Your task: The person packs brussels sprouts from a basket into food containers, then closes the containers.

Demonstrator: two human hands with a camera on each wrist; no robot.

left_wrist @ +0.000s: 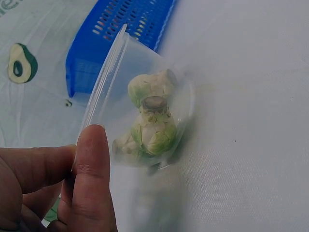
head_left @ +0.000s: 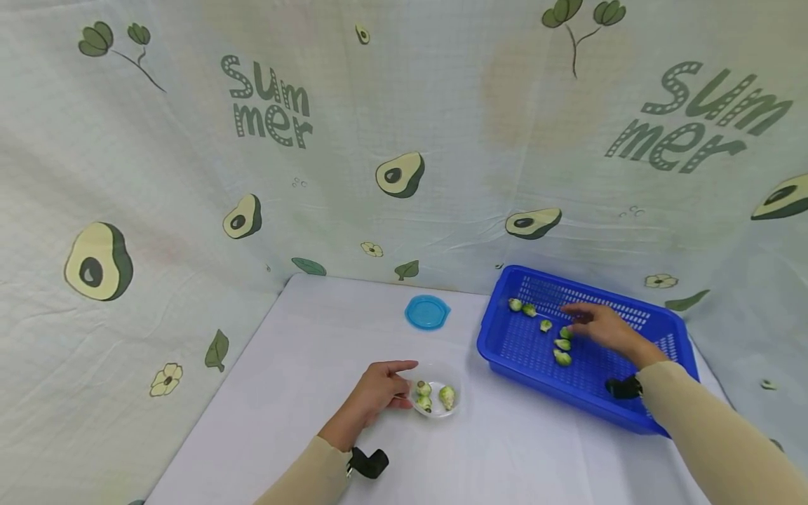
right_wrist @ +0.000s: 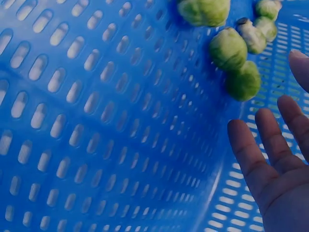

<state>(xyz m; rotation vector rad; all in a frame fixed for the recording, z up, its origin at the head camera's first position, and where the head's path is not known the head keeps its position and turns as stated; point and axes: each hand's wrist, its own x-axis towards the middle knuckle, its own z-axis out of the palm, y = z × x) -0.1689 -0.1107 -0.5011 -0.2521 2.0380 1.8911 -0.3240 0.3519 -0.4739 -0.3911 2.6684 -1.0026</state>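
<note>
A clear round bowl [head_left: 459, 393] with three small Brussels sprouts [head_left: 447, 398] stands on the white table. My left hand [head_left: 376, 389] pinches its left rim between thumb and fingers; the left wrist view shows the bowl wall [left_wrist: 149, 60] and thumb up close. Inside the blue perforated basket [head_left: 536, 379], my right hand [head_left: 602, 326] hovers over several sprouts [head_left: 562, 358], fingers spread and holding nothing. The right wrist view shows the fingers of that hand [right_wrist: 277, 159] apart, beside a cluster of sprouts [right_wrist: 228, 50].
A light-blue round lid [head_left: 427, 312] lies on the table [head_left: 341, 315] behind the bowl, left of the basket. A cloth printed with avocados and lettering [head_left: 271, 105] hangs behind and along the sides.
</note>
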